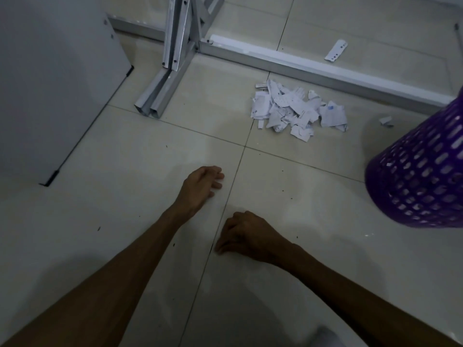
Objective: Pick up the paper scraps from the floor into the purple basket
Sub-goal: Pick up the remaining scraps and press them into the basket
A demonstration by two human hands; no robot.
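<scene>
Scraps of torn white paper (pixel 298 110) sit in a loose heap on the tiled floor (pixel 288 186), mid-far, just near side of a long metal rail (pixel 313 65). Purple basket (pixel 421 171), perforated w/ slots, stands at right edge, tilted in view, apart from the heap; one small scrap (pixel 386 120) lies btwn heap & basket, another strip (pixel 336 50) lies beyond the rail, far right. Left hand (pixel 201 185) hangs low over the floor w/ fingers relaxed, slightly spread, holding nothing. Right hand (pixel 246 234) is nearer, fingers loosely curled downward, nothing in it; fingertips at or close to the floor, can't tell if touching. Both well short of the heap. Metal frame leg (pixel 172 58) far centre; grey panel (pixel 55 78) at left.
</scene>
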